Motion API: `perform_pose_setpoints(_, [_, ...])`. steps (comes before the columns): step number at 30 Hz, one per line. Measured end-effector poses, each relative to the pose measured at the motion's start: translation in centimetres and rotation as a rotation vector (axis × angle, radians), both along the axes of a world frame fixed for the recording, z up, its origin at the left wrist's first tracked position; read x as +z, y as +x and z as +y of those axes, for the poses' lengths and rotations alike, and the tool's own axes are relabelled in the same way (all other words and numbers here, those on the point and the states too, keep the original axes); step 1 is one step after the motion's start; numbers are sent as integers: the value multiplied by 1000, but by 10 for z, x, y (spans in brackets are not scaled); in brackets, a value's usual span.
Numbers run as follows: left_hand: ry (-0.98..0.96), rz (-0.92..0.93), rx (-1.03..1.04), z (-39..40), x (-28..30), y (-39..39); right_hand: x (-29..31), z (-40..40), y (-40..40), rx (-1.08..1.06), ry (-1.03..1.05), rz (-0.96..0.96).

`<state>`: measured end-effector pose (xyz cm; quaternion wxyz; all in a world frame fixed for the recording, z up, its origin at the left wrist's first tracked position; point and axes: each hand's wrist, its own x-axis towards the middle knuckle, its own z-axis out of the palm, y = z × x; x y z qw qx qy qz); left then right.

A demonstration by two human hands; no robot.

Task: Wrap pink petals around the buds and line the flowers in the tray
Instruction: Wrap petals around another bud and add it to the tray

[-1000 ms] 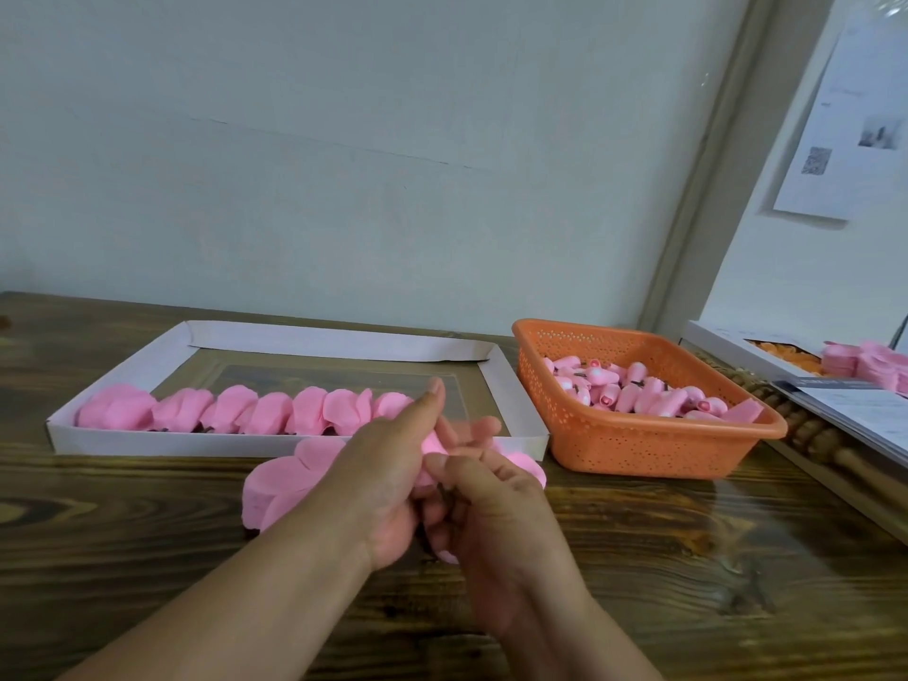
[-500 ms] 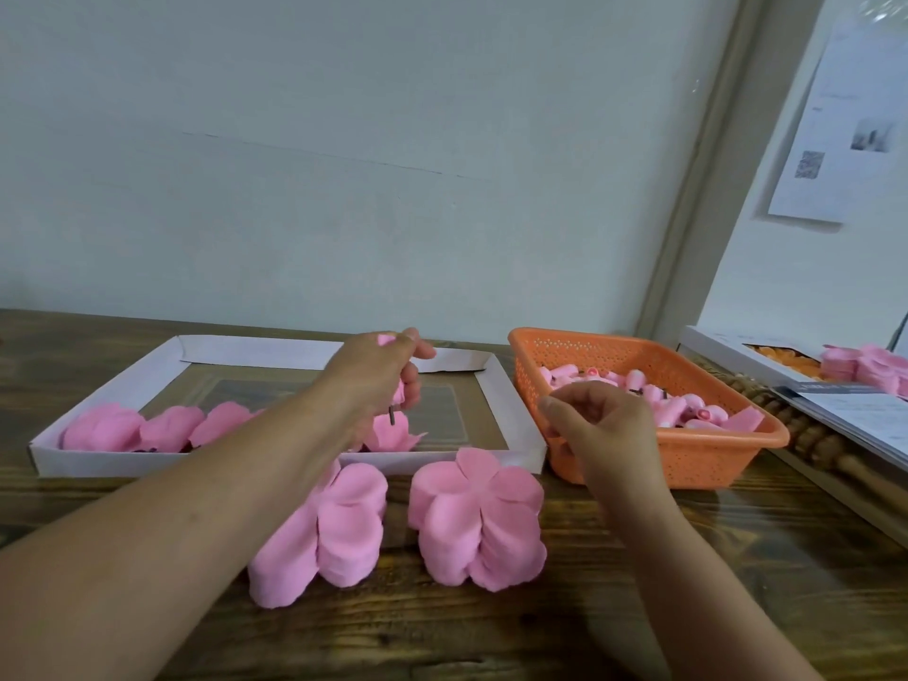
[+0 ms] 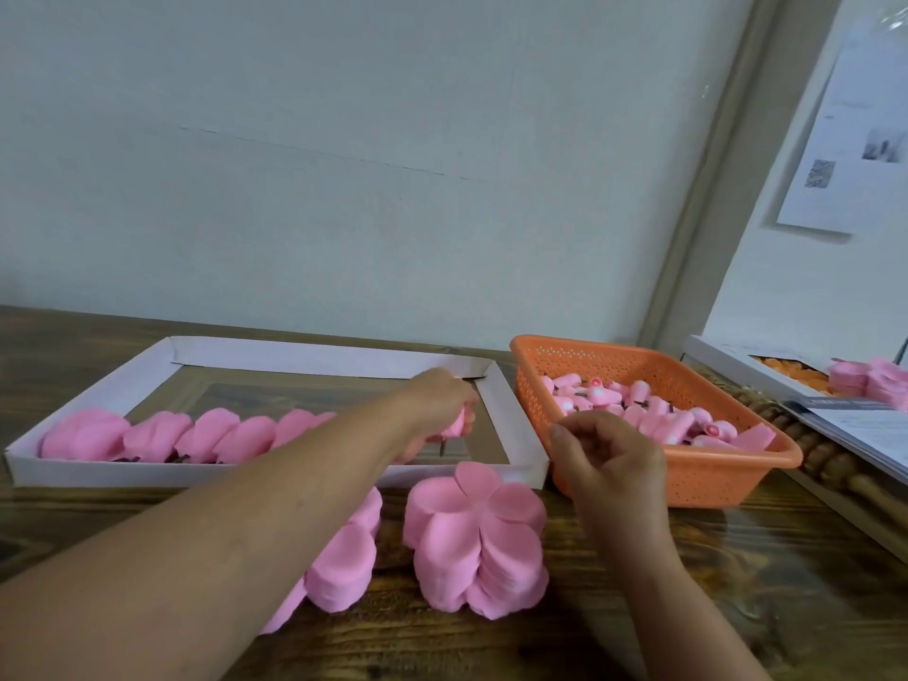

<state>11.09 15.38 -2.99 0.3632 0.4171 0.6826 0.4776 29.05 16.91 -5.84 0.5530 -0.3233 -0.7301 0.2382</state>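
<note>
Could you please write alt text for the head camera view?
The left hand sets a wrapped pink flower in the white tray, ending a row; the right hand hovers by the orange basket of buds, behind two petal stacks.

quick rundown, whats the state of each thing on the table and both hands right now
white cardboard tray: open, one row of flowers along its near side
finished pink flowers: lying side by side
orange plastic basket: holds loose pink buds
two stacks of pink petals: on the table before the tray
left hand: over the tray, holding a flower
right hand: loosely curled at the basket, holding nothing visible
</note>
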Motion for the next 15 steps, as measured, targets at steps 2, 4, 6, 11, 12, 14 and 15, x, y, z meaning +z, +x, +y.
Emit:
perform_pose_setpoints(2, [-30, 191, -31, 5, -1, 0, 0, 0, 1, -12, 35, -14])
perform_pose_setpoints(4, [-48, 293, -83, 6, -3, 1, -1, 1, 2, -18, 62, -23])
perform_pose_setpoints(6, [-59, 359, -121, 6, -3, 3, -2, 1, 2, -27, 83, -37])
perform_pose_setpoints(11, [-102, 437, -138, 17, -10, -4, -3, 3, 1, -30, 107, -61])
perform_pose_setpoints(12, [-122, 462, -137, 19, -12, -4, -3, 4, 1, -31, 118, -64])
perform_pose_setpoints(14, [-128, 505, -116, 24, -16, -6, -4, 4, 1, -33, 129, -68])
perform_pose_setpoints(15, [-124, 528, -97, 27, -19, -9, -4, 4, 1, -33, 132, -71])
